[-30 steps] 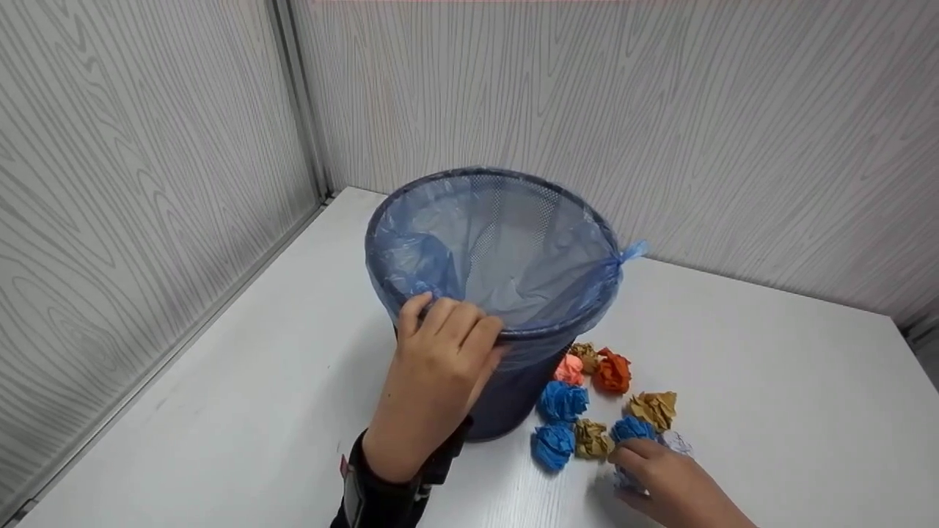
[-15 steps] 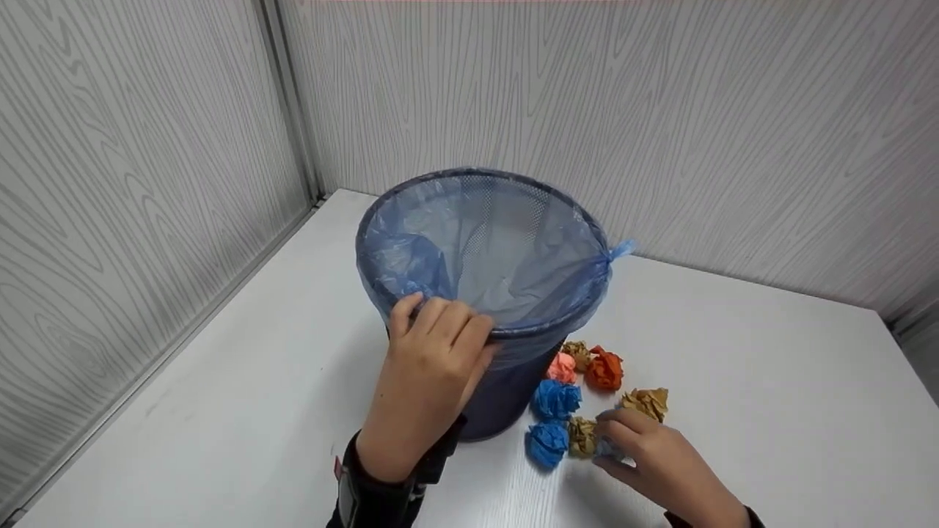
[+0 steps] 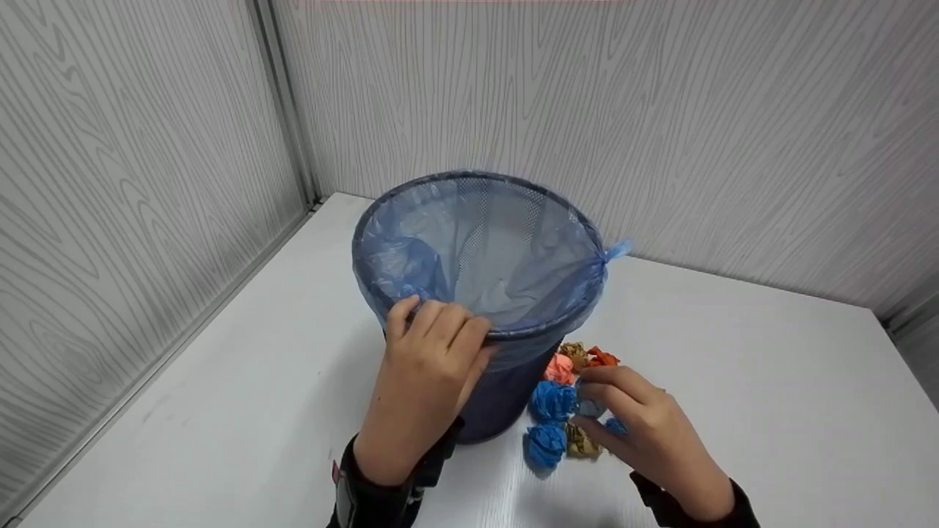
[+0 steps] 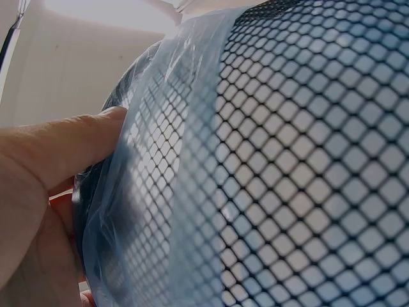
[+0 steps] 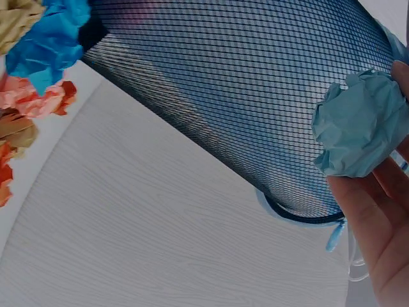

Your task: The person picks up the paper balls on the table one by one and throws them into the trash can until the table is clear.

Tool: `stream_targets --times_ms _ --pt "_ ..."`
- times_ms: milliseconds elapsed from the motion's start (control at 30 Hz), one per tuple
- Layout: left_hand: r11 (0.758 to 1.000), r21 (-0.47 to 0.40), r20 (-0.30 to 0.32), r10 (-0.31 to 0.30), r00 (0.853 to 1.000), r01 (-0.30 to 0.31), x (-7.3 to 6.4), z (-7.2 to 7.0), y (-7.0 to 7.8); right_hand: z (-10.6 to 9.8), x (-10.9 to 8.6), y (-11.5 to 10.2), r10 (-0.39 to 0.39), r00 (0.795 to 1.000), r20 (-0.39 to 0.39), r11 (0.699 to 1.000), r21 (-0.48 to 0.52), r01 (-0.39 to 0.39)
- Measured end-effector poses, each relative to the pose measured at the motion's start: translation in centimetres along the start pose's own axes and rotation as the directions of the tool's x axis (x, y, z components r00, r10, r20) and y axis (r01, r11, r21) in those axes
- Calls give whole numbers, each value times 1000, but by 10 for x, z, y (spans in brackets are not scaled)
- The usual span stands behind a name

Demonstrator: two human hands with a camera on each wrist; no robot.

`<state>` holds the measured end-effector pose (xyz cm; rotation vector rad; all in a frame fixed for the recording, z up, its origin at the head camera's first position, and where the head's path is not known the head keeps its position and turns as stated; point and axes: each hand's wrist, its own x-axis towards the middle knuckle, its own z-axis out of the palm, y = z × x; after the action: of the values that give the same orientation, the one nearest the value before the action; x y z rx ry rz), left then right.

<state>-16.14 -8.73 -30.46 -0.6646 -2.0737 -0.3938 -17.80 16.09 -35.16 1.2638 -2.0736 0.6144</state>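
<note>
A crumpled pale blue paper ball [image 5: 361, 125] is pinched by the right grip [image 3: 645, 422], closed about it with thumb and fingertips, and is held above the desk [image 3: 741, 359]. The ball is beside the outer wall of a dark wire-mesh bin [image 3: 502, 400]; whether ball and mesh touch cannot be judged from these angles. Immediately left of the right grip lies a bright blue ball [image 3: 552, 400], with a second blue ball [image 3: 545, 445] nearer the viewer and a tan ball [image 3: 583, 441] below the thumb. A third blue ball [image 3: 616, 425], mostly hidden, shows under the grip. Beyond it are a pink ball [image 3: 560, 368], a brown ball [image 3: 574, 355] and an orange-red ball [image 3: 603, 357], the last partly covered by the hand. The left grip [image 3: 433, 359] is hooked over the near rim of the upright bin, its thumb outside against the translucent blue liner [image 3: 411, 264]. The liner is folded over the rim, with a gathered knot [image 3: 618, 250] projecting beyond the right grip. Dark bands encircle both wrists. Farther from the grips, pale wood-grained panels [image 3: 587, 88] stand behind the desk.
</note>
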Motion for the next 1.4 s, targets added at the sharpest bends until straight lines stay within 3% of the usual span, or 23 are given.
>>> stream_targets --times_ms 233,400,633,867,1000,1200,1267,1400 --pt "1000 7 10 1 1000 -1 0 1 1 -12 21 -9 -6 983 -183 1000 17 9" --pt "1000 7 18 5 1000 -5 -1 3 2 -18 25 -13 8 943 -332 999 37 5" --pt "1000 -10 21 7 1000 -7 -3 2 2 -28 34 -15 2 902 -431 999 37 16" --pt "1000 -8 9 10 1000 -10 -2 1 1 -40 62 -14 -60 853 -518 995 38 93" --pt "1000 -12 19 1 1000 -1 -2 1 0 -38 83 -6 -46 862 -505 995 56 86" --pt "1000 -12 22 -4 1000 4 -2 0 -2 -25 105 2 -2 904 -428 994 97 49" --pt "1000 -7 24 -3 1000 3 -1 0 -1 -21 109 2 34 916 -400 995 101 7" --pt "1000 0 24 2 1000 -2 1 1 -1 -13 114 0 134 913 -385 988 129 -90"
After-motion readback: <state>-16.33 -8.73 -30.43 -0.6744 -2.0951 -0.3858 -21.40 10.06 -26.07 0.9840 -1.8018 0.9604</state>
